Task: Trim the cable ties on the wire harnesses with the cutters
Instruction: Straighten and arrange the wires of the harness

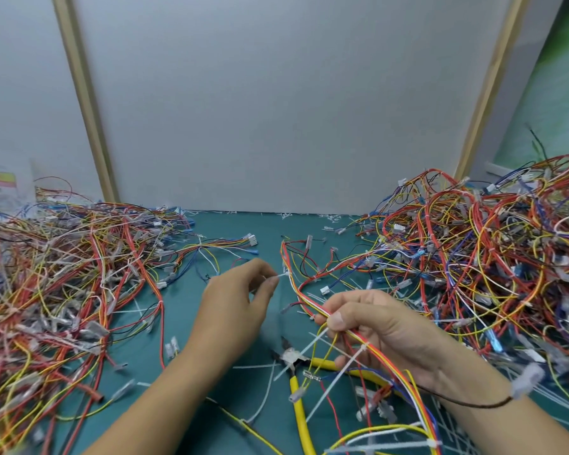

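Observation:
A wire harness (296,287) of red, yellow, orange and white wires runs from the table's middle down through my right hand (375,326), which grips the bundle. White cable ties (345,366) with long untrimmed tails stick out of it below that hand. My left hand (240,303) pinches the tail of a white cable tie (281,276) on the same harness, higher up. The yellow-handled cutters (296,382) lie on the green mat under my right hand, held by neither hand.
A large heap of harnesses (53,284) fills the left of the green mat (184,323), and a taller heap (486,257) fills the right. Cut tie ends and loose ties litter the mat. A grey panel wall (276,110) closes the back.

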